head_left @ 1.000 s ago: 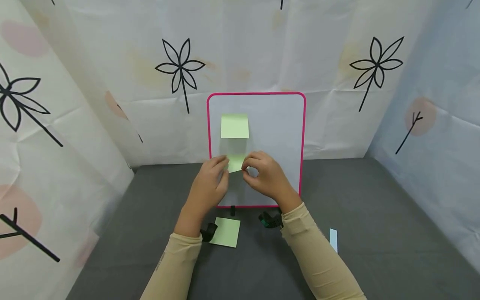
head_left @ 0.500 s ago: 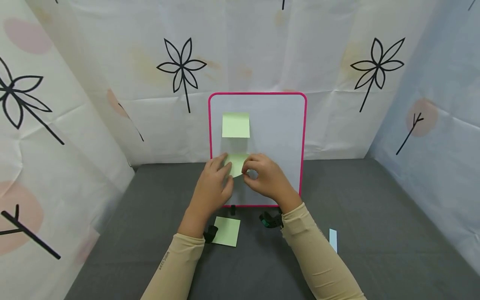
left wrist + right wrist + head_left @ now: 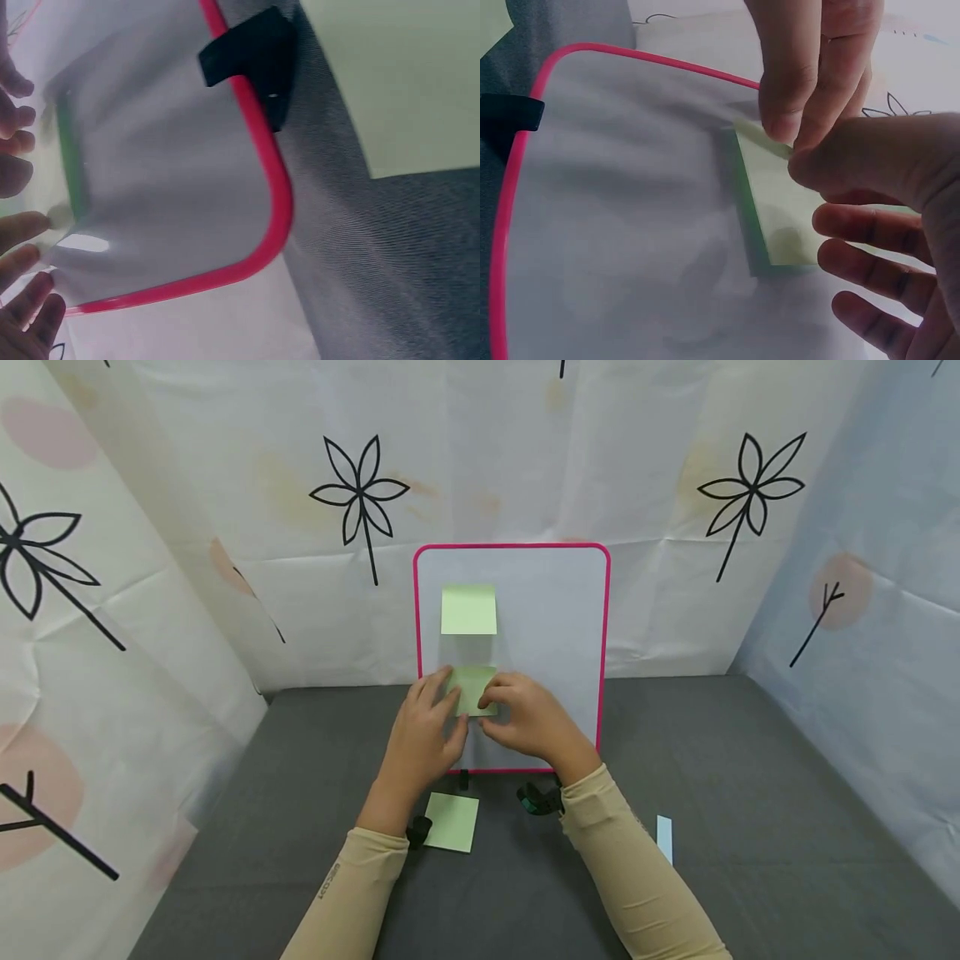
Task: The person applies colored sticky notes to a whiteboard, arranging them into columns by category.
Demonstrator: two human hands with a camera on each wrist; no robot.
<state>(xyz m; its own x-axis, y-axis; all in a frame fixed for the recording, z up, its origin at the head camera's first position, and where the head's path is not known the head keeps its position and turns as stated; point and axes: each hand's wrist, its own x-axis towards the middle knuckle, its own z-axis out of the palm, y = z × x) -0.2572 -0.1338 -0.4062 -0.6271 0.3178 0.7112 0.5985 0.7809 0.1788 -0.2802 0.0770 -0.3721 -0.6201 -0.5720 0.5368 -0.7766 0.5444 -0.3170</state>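
Note:
A pale green sticky note (image 3: 474,687) lies against the pink-rimmed whiteboard (image 3: 551,610), below a second green sticky note (image 3: 468,610). My left hand (image 3: 420,731) has its fingers spread along the lower note's left side, with fingertips at its edge. In the right wrist view, those fingers (image 3: 787,112) come down on the note's corner. My right hand (image 3: 531,718) is at the note's lower right, thumb and forefinger apart and holding nothing; its fingers partly cover the note (image 3: 776,217) in the right wrist view.
Flat on the dark grey table (image 3: 712,760), in front of the board, is another green sticky note (image 3: 452,823). A black clip (image 3: 259,64) grips the board's lower rim. One light blue strip (image 3: 664,839) lies beside the right sleeve. Patterned cloth (image 3: 525,460) stands behind.
My right thumb and forefinger have parted from the lower note's corner, which they pinched before. The note's lower edge now hangs level. My left hand has shifted slightly right and its fingers have spread.

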